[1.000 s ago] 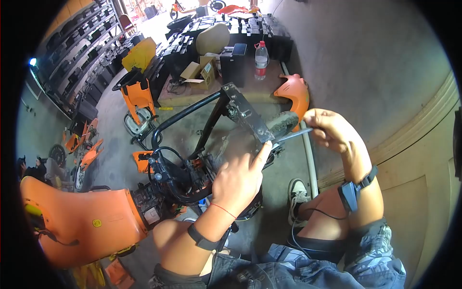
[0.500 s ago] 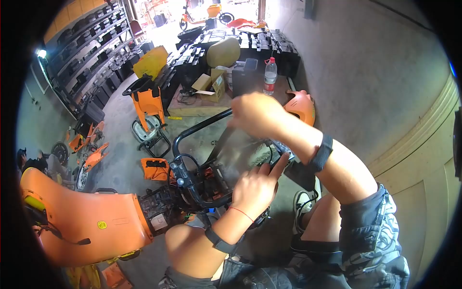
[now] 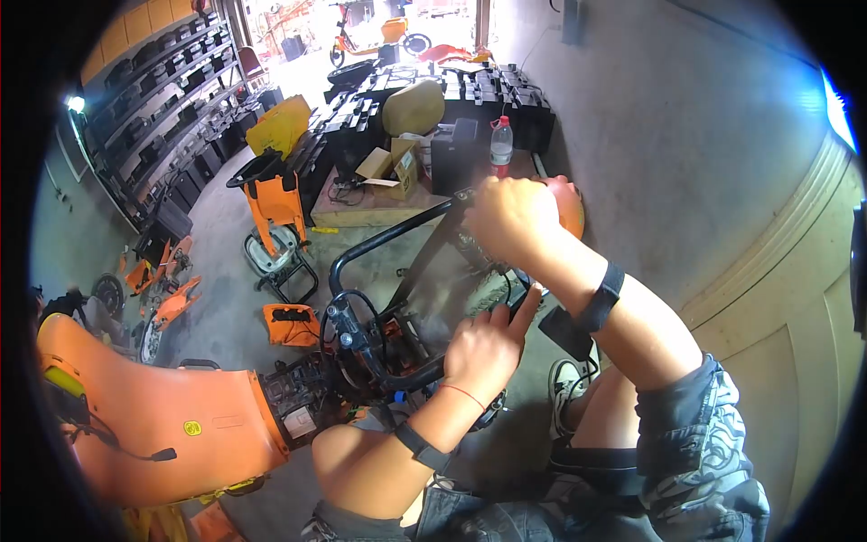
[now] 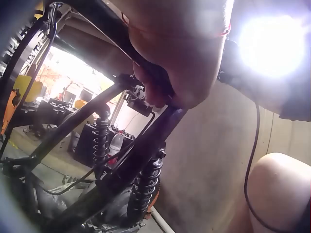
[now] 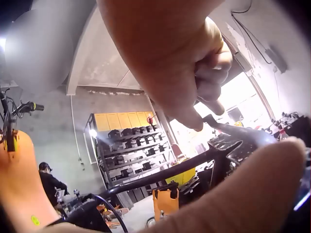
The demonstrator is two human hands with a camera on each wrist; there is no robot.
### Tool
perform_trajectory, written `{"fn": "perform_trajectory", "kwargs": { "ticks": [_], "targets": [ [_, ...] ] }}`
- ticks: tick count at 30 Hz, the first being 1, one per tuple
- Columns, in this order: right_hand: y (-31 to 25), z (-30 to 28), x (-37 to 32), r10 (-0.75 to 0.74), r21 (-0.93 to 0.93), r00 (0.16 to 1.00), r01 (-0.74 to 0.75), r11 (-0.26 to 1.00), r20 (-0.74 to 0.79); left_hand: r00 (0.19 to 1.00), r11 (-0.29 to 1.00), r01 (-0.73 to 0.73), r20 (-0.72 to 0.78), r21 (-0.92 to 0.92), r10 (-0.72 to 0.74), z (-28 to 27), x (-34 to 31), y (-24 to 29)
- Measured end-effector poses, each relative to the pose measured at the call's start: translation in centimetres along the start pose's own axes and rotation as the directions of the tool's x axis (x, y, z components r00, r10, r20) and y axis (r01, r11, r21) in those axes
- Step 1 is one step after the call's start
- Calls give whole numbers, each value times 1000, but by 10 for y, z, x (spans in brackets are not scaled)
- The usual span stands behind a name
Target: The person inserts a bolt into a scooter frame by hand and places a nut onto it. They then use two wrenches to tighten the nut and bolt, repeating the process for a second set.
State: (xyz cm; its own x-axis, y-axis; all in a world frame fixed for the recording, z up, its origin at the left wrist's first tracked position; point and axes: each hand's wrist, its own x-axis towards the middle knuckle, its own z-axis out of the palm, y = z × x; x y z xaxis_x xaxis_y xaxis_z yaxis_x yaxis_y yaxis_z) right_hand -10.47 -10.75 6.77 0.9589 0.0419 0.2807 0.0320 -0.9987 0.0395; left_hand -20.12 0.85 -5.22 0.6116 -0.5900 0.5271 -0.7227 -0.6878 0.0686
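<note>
1. The black frame [image 3: 388, 233] of a scooter stands on the floor in front of the person's knees. I see both hands on it.
2. The right hand [image 3: 510, 217] is up at the top end of the frame. Its fingers are curled tight round a thin grey metal tool [image 5: 238, 133]. The tip of the tool lies on the frame's top part.
3. The left hand [image 3: 483, 348] is lower down, nearer the person. It holds a black tube of the frame, with its fingers wrapped under the tube. One finger points straight out and touches the frame.
4. Under the left hand, a black spring [image 4: 146, 187] runs down beside the frame.
5. An orange cover [image 3: 571, 212] peeks out just behind the right hand.
6. A big orange scooter body [image 3: 163, 425] sits to the left, close to the person.
7. Farther back I see a water bottle [image 3: 501, 144], a cardboard box [image 3: 393, 167] and tall shelves [image 3: 153, 99].
</note>
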Motion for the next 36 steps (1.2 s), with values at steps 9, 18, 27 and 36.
{"fn": "perform_trajectory", "kwargs": {
  "ticks": [9, 18, 27, 36],
  "targets": [
    [-35, 2, -22, -338, 39, 936, 336, 941, 95, 979, 990, 92, 192, -108, -70, 4, 4, -1],
    [-54, 7, -129, -279, 83, 958, 284, 955, -66, 990, 990, 89, 121, -110, -76, -13, 9, 5],
    [-4, 11, -172, -524, 253, 811, 581, 773, -261, 983, 985, -152, -113, -76, 143, -20, -5, -5],
    [31, -5, -213, -317, 537, 925, 381, 753, -210, 998, 817, -45, -67, -574, 8, -29, -5, -30]
  ]
}}
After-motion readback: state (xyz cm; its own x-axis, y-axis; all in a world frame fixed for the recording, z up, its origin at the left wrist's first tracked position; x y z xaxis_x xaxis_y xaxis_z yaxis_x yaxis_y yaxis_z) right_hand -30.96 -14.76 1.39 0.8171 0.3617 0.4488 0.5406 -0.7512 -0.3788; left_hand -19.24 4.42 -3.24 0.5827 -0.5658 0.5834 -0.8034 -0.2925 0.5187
